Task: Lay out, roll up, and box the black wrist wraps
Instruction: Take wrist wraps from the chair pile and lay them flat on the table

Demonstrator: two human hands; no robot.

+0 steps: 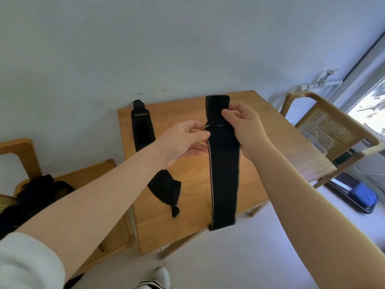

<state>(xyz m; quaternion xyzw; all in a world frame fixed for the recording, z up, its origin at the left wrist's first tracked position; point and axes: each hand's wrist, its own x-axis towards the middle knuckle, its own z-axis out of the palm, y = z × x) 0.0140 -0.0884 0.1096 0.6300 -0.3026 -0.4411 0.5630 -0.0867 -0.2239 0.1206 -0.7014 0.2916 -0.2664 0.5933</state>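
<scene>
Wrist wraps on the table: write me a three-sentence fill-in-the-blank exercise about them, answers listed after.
1. The held wrist wrap is gripped by ____ hands, the left hand and the right hand.
2. The second wrist wrap lies flat on the wooden ____.
3. Its white lettering sits near the end closest to the ____.

Missing words: both; table; wall

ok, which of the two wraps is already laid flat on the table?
The left wrap, with white lettering near its far end. The right wrap is held up by left hand and right hand.
</scene>
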